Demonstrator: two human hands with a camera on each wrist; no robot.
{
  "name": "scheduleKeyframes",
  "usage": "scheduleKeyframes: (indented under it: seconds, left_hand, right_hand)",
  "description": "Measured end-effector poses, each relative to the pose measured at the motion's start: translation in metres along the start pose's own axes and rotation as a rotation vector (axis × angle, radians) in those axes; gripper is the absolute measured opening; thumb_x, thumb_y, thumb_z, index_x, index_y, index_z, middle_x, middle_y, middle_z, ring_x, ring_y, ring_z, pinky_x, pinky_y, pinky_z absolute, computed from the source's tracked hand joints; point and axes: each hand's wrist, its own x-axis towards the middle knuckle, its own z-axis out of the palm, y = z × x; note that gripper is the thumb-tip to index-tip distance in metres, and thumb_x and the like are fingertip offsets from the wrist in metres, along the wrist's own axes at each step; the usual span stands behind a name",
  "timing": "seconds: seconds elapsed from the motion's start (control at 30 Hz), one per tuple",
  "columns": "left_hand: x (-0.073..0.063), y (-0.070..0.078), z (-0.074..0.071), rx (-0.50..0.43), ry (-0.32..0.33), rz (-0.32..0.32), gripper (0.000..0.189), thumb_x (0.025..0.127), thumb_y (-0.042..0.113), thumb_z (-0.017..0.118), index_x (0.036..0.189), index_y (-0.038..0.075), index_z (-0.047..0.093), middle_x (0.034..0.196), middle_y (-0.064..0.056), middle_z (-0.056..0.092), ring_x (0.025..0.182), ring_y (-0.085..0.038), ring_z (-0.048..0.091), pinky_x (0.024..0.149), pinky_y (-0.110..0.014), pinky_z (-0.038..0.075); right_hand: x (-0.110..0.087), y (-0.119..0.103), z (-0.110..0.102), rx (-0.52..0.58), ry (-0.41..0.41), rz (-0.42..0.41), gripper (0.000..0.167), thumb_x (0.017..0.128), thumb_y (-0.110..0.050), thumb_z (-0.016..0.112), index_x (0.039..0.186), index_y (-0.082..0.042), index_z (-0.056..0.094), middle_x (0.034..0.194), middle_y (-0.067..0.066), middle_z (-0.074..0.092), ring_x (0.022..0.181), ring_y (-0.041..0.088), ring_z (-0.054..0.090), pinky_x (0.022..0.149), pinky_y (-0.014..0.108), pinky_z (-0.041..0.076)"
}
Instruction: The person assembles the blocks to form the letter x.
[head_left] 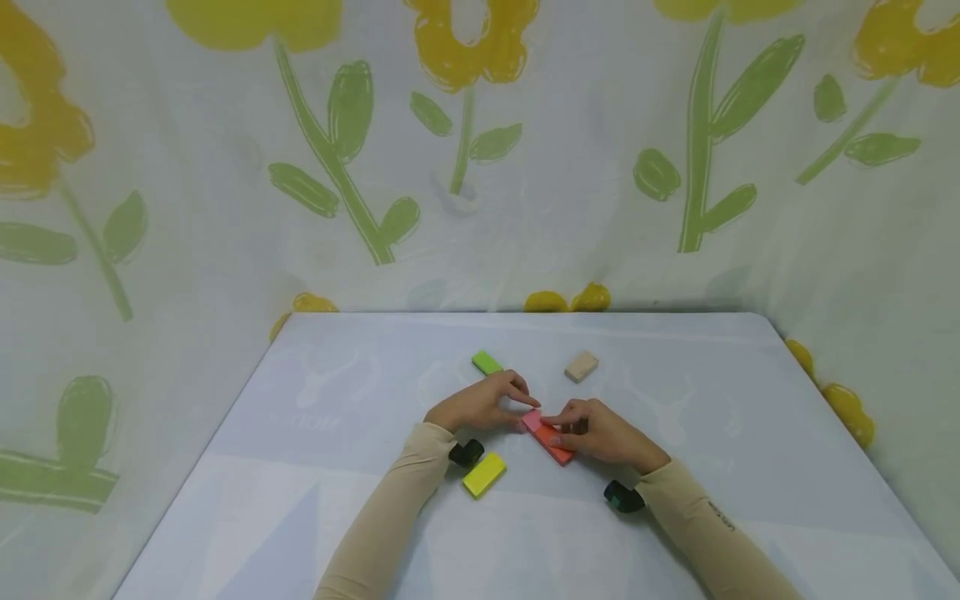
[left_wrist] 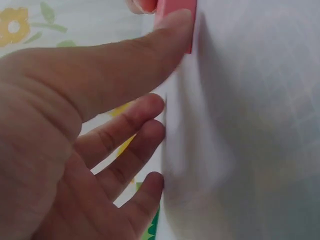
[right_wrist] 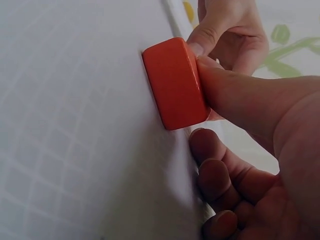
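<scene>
A pink block and an orange-red block lie end to end on the table, forming one slanted bar. My left hand pinches the pink one at its far end; in the left wrist view the thumb presses the side of that pink block, while three fingers spread loosely below. From the near right, my right hand grips the orange-red piece. The right wrist view shows its thumb against the side of the orange-red block, the other fingers curled under, partly hidden.
A yellow block lies near the left wrist. Beyond the left hand is a green block, partly covered by it, and a beige block sits farther back to the right. A flowered curtain hangs behind the white table.
</scene>
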Motion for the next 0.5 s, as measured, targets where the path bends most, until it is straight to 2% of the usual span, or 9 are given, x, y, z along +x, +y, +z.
scheduleKeyframes:
  seconds: [0.13,0.27,0.37,0.5]
  left_hand:
    - [-0.001,0.002,-0.003,0.008,-0.005,0.014,0.042,0.093,0.014,0.078,0.134,0.014,0.071,0.135,-0.008,0.061,0.128,-0.023,0.055,0.114,-0.042,0.046]
    - [-0.005,0.005,-0.007,0.001,0.013,-0.002,0.044,0.092,0.016,0.079,0.135,0.012,0.070,0.136,-0.008,0.061,0.130,-0.024,0.056,0.114,-0.042,0.046]
    - [-0.008,0.008,-0.012,-0.031,0.060,-0.018,0.042,0.094,0.017,0.077,0.134,0.012,0.070,0.135,-0.007,0.063,0.129,-0.024,0.058,0.112,-0.043,0.048]
    - [-0.015,0.013,-0.018,-0.064,0.159,-0.016,0.038,0.095,0.017,0.075,0.132,0.010,0.071,0.128,-0.008,0.068,0.121,-0.025,0.062,0.107,-0.045,0.051]
  right_hand:
    - [-0.001,0.000,0.000,-0.004,0.000,-0.011,0.039,0.093,-0.021,0.078,0.129,-0.008,0.073,0.090,-0.001,0.067,0.080,0.010,0.053,0.067,0.021,0.042]
    - [0.000,0.001,0.001,0.000,0.000,-0.037,0.039,0.093,-0.020,0.078,0.129,-0.006,0.073,0.090,0.000,0.068,0.080,0.009,0.053,0.068,0.020,0.043]
    - [0.001,0.001,0.001,0.004,-0.001,-0.033,0.038,0.093,-0.020,0.078,0.128,-0.006,0.073,0.089,0.000,0.068,0.080,0.009,0.053,0.068,0.020,0.043]
    - [0.002,-0.001,0.001,0.004,-0.004,-0.006,0.039,0.093,-0.021,0.078,0.129,-0.008,0.073,0.088,-0.001,0.067,0.081,0.011,0.053,0.068,0.021,0.044]
